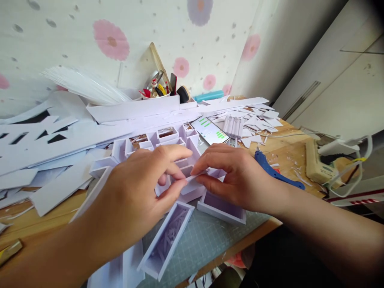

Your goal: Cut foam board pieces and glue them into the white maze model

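Right hand (240,176): thumb and forefinger grip a white strip (196,176), positioned above the near edge of the white boxes (193,195), above the far part of the mat (204,236); left hand (129,196): fingers partly curled, thumb at the strip's other end, and from here one cannot tell whether they grip it; scrap box (150,271): slanted on the mat, holding paper offcuts; phone (210,131): beyond the mat, screen lit; blue tool (276,173): right of the mat, on the table (288,138).
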`<state>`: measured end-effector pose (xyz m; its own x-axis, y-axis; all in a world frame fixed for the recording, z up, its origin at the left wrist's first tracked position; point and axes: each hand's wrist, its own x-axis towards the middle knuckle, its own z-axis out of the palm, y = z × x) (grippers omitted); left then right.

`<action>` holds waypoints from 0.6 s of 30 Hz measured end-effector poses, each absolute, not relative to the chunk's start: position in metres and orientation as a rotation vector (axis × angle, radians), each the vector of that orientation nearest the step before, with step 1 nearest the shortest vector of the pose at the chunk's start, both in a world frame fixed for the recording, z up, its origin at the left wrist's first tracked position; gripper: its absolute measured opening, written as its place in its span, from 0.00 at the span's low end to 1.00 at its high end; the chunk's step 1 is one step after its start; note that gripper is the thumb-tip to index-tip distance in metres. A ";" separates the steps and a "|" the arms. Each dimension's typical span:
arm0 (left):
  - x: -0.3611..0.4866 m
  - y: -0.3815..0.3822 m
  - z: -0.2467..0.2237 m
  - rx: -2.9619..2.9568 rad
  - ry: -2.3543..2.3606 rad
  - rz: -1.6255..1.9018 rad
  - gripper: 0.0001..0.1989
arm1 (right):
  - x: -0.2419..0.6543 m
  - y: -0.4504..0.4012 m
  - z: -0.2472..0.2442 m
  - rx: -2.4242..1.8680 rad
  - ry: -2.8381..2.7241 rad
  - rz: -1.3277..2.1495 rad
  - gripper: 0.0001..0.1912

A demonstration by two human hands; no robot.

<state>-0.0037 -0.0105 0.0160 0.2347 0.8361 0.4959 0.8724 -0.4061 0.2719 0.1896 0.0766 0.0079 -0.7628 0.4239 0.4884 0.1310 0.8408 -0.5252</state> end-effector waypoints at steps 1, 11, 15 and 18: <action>-0.004 -0.010 0.017 -2.401 -1.707 -0.895 0.17 | 0.189 0.077 0.008 -0.402 -2.392 0.657 0.04; -0.008 -0.008 0.015 -2.420 -1.780 -0.866 0.16 | 0.187 0.082 0.007 -0.395 -2.363 0.772 0.03; -0.011 -0.008 0.017 -2.350 -1.771 -0.873 0.16 | 0.182 0.081 0.009 -0.419 -2.334 0.804 0.03; -0.012 -0.008 0.016 -2.366 -1.771 -0.862 0.16 | 0.180 0.082 0.009 -0.445 -2.334 0.817 0.03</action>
